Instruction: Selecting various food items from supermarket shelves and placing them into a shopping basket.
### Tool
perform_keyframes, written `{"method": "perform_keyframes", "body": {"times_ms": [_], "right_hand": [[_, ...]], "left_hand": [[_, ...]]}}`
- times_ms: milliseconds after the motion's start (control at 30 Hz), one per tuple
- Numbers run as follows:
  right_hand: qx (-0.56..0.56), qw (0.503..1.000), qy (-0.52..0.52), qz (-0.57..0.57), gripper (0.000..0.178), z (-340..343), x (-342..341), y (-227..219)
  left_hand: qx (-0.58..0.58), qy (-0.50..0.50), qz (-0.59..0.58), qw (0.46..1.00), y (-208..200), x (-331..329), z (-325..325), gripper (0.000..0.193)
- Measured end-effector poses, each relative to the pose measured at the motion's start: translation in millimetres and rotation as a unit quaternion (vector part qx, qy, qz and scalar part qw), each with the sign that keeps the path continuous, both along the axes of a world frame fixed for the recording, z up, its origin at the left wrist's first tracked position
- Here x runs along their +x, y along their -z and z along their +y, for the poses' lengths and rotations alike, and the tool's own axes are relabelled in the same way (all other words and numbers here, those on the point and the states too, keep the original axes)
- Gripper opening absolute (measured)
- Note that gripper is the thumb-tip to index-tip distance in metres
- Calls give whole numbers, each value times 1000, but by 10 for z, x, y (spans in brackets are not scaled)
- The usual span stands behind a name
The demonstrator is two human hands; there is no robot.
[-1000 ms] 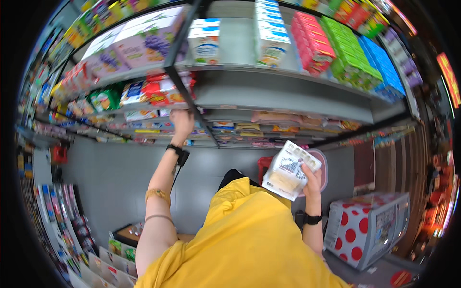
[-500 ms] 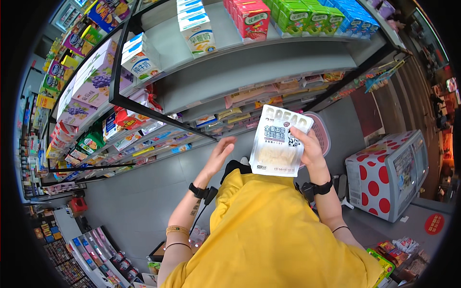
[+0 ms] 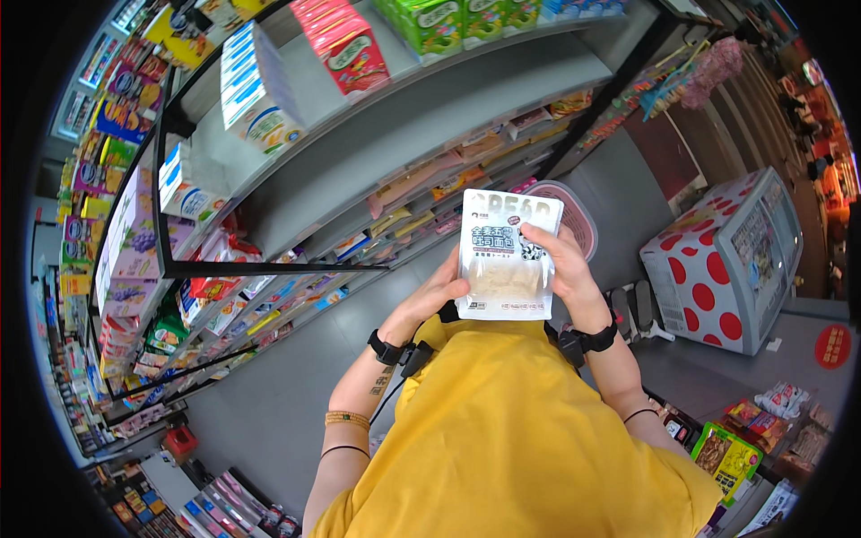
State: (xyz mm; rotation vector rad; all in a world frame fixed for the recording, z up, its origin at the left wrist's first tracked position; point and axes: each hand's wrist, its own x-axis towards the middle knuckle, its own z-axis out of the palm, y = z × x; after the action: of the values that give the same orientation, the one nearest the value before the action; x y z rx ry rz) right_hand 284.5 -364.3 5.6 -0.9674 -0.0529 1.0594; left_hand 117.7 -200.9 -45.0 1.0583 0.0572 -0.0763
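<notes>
– While you've got the view, what's where, left to right?
– Left hand half-closed on white pouch, thumb at its left edge; pouch between hands, just beyond yellow shirt; right hand half-closed too, thumb on front; dotted freezer well apart

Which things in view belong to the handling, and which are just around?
In use:
- white pouch, held upright to view
- left hand, on its left edge
- right hand, on its right edge

Just around, untouched:
- red cartons on shelf
- pink basket
- red-dotted cabinet
- yellow-green packet
</notes>
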Motion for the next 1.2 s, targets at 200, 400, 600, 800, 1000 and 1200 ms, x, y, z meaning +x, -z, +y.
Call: {"method": "perform_keyframes", "body": {"times_ms": [200,400,600,800,1000,1200], "right_hand": [[-8,999,15,-29,32,-48,134,93],[-3,1000,2,-4,37,-78,279,139],[-21,997,3,-80,70,-196,386,145],[-28,980,-108,-164,98,-308,304,164],[-23,984,-135,-117,106,-331,333,165],[3,960,-179,-217,101,-440,296,235]], "left_hand": [[-76,15,108,991,-108,207,-75,95],[-106,-7,158,982,-99,376,-156,75],[-137,-40,160,977,9,442,-119,69],[-77,-57,156,983,47,488,-78,89],[3,-70,102,992,-52,511,-108,93],[10,-74,66,995,-199,499,-110,91]]}}
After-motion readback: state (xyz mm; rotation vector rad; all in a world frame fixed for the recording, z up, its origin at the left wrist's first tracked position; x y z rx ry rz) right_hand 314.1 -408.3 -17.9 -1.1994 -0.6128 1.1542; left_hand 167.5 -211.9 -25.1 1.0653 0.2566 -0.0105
